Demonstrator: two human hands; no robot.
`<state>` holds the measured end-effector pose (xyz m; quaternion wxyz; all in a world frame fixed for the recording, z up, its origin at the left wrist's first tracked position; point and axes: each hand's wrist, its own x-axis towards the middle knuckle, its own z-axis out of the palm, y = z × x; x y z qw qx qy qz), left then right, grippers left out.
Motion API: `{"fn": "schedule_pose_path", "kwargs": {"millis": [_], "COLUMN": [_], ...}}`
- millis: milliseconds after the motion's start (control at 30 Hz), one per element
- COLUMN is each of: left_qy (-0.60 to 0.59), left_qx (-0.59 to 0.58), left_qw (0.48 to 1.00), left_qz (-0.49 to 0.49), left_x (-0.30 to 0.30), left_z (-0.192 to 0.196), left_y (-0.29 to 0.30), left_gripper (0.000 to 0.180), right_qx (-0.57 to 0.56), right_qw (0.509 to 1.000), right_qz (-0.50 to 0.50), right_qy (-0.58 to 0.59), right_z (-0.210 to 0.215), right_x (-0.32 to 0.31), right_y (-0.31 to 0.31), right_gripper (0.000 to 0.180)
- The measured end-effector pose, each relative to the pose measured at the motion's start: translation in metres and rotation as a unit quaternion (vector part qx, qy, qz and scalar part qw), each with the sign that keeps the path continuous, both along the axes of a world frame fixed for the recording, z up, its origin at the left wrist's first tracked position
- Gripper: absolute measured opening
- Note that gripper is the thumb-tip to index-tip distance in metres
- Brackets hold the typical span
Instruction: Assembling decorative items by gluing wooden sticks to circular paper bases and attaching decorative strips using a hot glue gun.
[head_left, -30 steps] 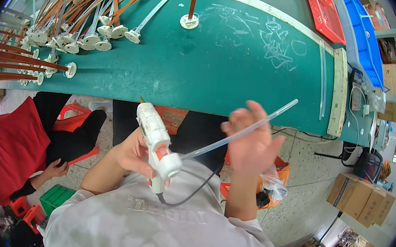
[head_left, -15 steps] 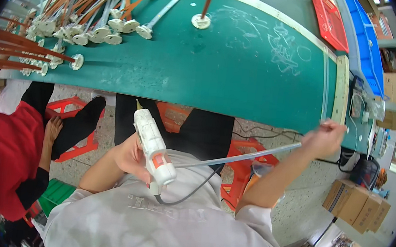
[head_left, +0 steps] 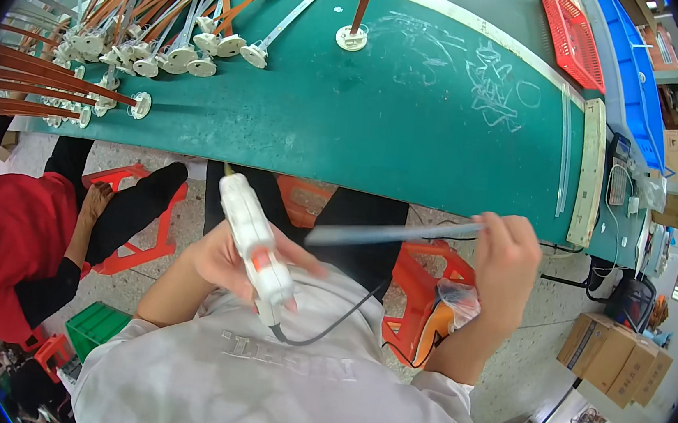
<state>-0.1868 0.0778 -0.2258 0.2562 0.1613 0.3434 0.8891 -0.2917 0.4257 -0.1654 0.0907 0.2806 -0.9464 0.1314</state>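
From the head camera, we look down on one white glue gun, one translucent glue stick and two bare hands working just below the near edge of a green counter. Our left hand wraps its grip around the gun's handle, fingers pressed around it, the nozzle tilted up toward the counter edge and one black cord trailing from the butt across a pale grey shirt. Our right hand is raised at chest height, wrist bent, its grip pinching the right end of the stick; the stick runs nearly level leftward, its free end just beside the gun's body, though we cannot tell whether they touch. On the counter's far left lie many brown and white rods with round white bases, too crowded to count, and one more stands apart. At right we count one red basket and one blue bin. One person in a red top sits at left. Three orange stools show on the floor.
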Motion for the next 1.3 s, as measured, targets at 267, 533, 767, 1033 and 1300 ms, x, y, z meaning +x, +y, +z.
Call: {"fn": "schedule_pose_path", "kwargs": {"millis": [267,533,767,1033,1300], "left_qy": [-0.035,-0.036,0.077,0.018,0.009], "left_qx": [-0.028,-0.160,-0.144,-0.057,0.010], "left_qw": [0.989,0.986,0.986,0.998,1.000], "left_qz": [0.143,0.004,0.030,0.020,0.008], "left_x": [0.000,-0.021,-0.003,-0.002,-0.004], "left_z": [-0.010,0.011,-0.015,-0.018,-0.016], "left_y": [0.023,0.035,0.026,0.014,0.018], "left_gripper": [0.069,0.050,0.053,0.031,0.046], "right_qx": [-0.472,-0.659,-0.650,-0.833,-0.773], "right_qw": [0.836,0.646,0.617,0.451,0.553], "right_qz": [-0.242,-0.041,0.028,-0.049,-0.303], "right_qy": [-0.141,-0.382,-0.443,-0.316,-0.067], "right_z": [-0.004,-0.053,-0.065,-0.037,-0.047], "right_x": [0.017,0.061,0.047,-0.016,-0.007], "right_y": [-0.013,-0.101,-0.088,0.002,-0.001], "right_gripper": [0.006,0.007,0.045,0.049,0.029]}}
